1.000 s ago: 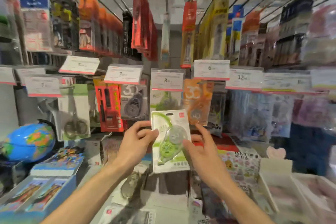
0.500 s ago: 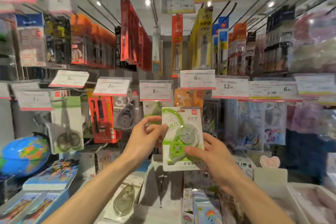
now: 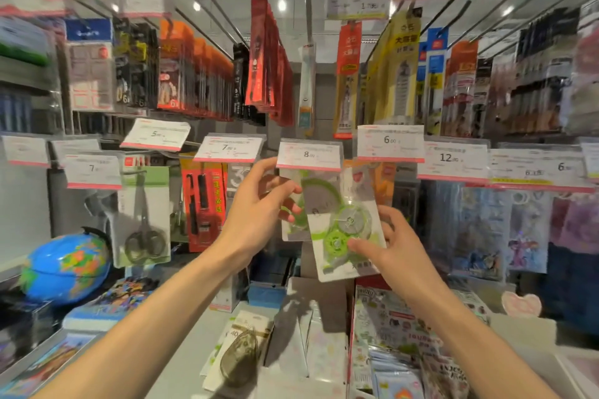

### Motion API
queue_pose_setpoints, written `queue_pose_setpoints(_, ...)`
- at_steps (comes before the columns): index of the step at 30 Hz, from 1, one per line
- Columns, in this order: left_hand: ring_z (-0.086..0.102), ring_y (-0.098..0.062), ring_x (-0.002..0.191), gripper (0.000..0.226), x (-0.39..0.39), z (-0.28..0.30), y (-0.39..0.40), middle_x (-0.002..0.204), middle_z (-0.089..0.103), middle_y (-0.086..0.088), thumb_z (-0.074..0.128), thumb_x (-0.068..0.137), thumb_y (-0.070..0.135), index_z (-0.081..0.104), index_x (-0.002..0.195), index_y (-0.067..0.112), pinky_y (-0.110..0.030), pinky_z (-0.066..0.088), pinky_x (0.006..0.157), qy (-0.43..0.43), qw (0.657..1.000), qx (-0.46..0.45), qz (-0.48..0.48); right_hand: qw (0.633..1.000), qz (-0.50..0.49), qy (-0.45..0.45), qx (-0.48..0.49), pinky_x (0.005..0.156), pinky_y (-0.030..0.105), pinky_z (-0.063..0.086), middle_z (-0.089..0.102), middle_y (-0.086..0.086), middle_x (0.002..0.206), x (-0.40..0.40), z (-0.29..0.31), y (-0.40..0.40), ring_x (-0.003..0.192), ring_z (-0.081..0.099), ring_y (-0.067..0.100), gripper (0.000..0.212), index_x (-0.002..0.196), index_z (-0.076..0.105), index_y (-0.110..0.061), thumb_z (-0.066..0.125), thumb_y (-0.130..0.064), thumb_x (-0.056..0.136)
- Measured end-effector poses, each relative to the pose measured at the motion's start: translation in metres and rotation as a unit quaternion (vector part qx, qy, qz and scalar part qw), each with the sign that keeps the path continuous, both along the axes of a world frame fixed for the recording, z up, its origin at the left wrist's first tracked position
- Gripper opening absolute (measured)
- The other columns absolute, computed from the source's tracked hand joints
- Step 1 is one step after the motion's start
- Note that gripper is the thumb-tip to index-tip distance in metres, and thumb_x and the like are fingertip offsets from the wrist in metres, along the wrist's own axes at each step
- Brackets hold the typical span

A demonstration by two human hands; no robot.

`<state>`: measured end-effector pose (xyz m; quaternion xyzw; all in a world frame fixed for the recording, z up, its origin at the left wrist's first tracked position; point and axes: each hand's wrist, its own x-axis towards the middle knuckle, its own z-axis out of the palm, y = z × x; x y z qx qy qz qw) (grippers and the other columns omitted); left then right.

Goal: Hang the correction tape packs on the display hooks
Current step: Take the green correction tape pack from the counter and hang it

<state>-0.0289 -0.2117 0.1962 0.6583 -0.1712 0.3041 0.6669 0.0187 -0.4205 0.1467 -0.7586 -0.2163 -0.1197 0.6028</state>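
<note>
A green correction tape pack (image 3: 345,230) is held up in front of the display rack, tilted with its top leaning left, directly beneath the price tag marked 8 (image 3: 310,155). The top edge of the pack is hidden behind that tag, so it cannot be told whether the pack is on a hook.

The pack is gripped at its lower right by the right hand (image 3: 393,251), with the thumb laid across the front of the blister and the fingers curled behind the card. The left hand (image 3: 259,204) is raised at the pack's upper left; its thumb and fingers are pinched on a second green pack (image 3: 293,223) hanging just behind and to the left of the first.

A scissors pack (image 3: 146,214) and a red-orange pack (image 3: 202,201) are hung to the left on the same row. A blue globe (image 3: 66,266) is set at the left edge of the shelf below, and another tape pack (image 3: 241,355) is laid flat near the shelf's front edge.
</note>
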Motion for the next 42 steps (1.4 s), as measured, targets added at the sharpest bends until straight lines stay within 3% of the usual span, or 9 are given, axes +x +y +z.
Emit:
queue_pose_setpoints(5, 0.061, -0.018, 0.062, 0.037, -0.004, 0.004, 0.001, 0.089, 0.070, -0.007, 0.054, 0.099, 0.004, 0.049, 0.131, 0.022, -0.026, 0.051, 0.054, -0.010, 1.000, 0.011, -0.024, 1.000, 0.008, -0.007, 0.005, 0.078, 0.026, 0.055, 0.073, -0.011, 0.118, 0.010, 0.012, 0.016, 0.096, 0.072, 0.001, 0.058, 0.135, 0.045, -0.021, 0.077, -0.024, 0.087)
queue_pose_setpoints(10, 0.061, -0.019, 0.065, 0.043, -0.004, 0.005, 0.007, 0.094, 0.069, -0.010, 0.053, 0.099, 0.003, 0.046, 0.140, 0.016, -0.027, 0.051, 0.056, -0.007, 1.000, 0.030, -0.008, 1.000, 0.006, 0.003, 0.000, 0.105, 0.041, 0.044, 0.054, -0.002, 0.146, 0.012, 0.022, 0.028, 0.129, 0.054, 0.018, 0.119, 0.160, 0.004, -0.018, 0.080, -0.050, 0.074)
queue_pose_setpoints(15, 0.061, -0.019, 0.064, 0.039, -0.004, 0.005, 0.012, 0.094, 0.069, -0.010, 0.053, 0.099, 0.002, 0.051, 0.133, 0.021, -0.029, 0.051, 0.058, -0.007, 0.999, 0.035, -0.005, 0.999, 0.026, 0.009, 0.015, 0.070, 0.021, 0.045, 0.062, -0.011, 0.105, 0.017, 0.024, 0.035, 0.089, 0.059, 0.001, 0.081, 0.151, 0.027, -0.015, 0.076, -0.026, 0.088)
queue_pose_setpoints(18, 0.061, -0.019, 0.063, 0.037, -0.004, 0.003, 0.015, 0.095, 0.068, -0.012, 0.050, 0.100, 0.001, 0.052, 0.133, 0.017, -0.028, 0.052, 0.056, -0.009, 0.999, 0.045, 0.003, 1.000, 0.016, 0.017, 0.008, 0.078, 0.025, 0.052, 0.069, -0.007, 0.109, 0.019, 0.024, 0.042, 0.093, 0.066, 0.006, 0.048, 0.123, 0.046, -0.023, 0.078, -0.022, 0.086)
queue_pose_setpoints(25, 0.063, -0.020, 0.069, 0.036, -0.002, -0.015, 0.025, 0.096, 0.068, -0.008, 0.051, 0.101, 0.006, 0.055, 0.128, 0.029, -0.028, 0.052, 0.059, 0.000, 0.997, 0.070, 0.027, 0.998, 0.039, 0.017, 0.042, 0.083, 0.022, 0.051, 0.070, -0.017, 0.111, 0.023, 0.017, 0.055, 0.100, 0.067, -0.002, 0.053, 0.131, 0.051, -0.030, 0.078, -0.017, 0.086)
queue_pose_setpoints(32, 0.052, 0.022, 0.100, 0.043, 0.018, -0.072, 0.025, 0.121, 0.054, 0.021, 0.059, 0.097, 0.039, 0.045, 0.137, 0.042, -0.016, 0.045, 0.088, 0.013, 0.962, 0.202, 0.182, 1.000, -0.002, -0.015, 0.005, 0.105, 0.036, 0.047, 0.064, -0.018, 0.126, 0.020, 0.013, 0.060, 0.119, 0.060, 0.007, 0.056, 0.136, 0.050, -0.039, 0.076, -0.028, 0.088)
queue_pose_setpoints(36, 0.060, 0.001, 0.085, 0.056, 0.031, -0.067, 0.023, 0.113, 0.053, 0.042, 0.060, 0.097, 0.039, 0.034, 0.146, 0.049, -0.012, 0.051, 0.079, 0.017, 0.968, 0.210, 0.138, 0.992, -0.048, -0.093, -0.065, 0.108, 0.028, 0.037, 0.046, -0.018, 0.146, 0.013, 0.008, 0.058, 0.138, 0.043, 0.008, 0.077, 0.156, 0.026, -0.037, 0.069, -0.037, 0.092)
queue_pose_setpoints(39, 0.057, 0.009, 0.111, 0.059, 0.039, -0.067, 0.025, 0.138, 0.044, 0.039, 0.058, 0.098, 0.041, 0.030, 0.151, 0.047, -0.008, 0.046, 0.092, 0.007, 0.961, 0.240, 0.135, 0.957, -0.113, -0.206, -0.170, 0.101, 0.031, 0.041, 0.037, -0.004, 0.150, 0.005, -0.002, 0.052, 0.129, 0.050, 0.016, 0.077, 0.158, 0.011, -0.039, 0.059, -0.037, 0.098)
queue_pose_setpoints(42, 0.059, -0.005, 0.114, 0.060, 0.048, -0.070, 0.032, 0.141, 0.045, 0.024, 0.054, 0.100, 0.044, 0.025, 0.153, 0.049, -0.033, 0.049, 0.102, 0.013, 0.951, 0.271, 0.149, 0.920, -0.143, -0.237, -0.277, 0.085, 0.042, 0.050, 0.037, 0.008, 0.145, 0.006, -0.008, 0.052, 0.108, 0.061, 0.031, 0.065, 0.157, 0.016, -0.035, 0.051, -0.038, 0.102)
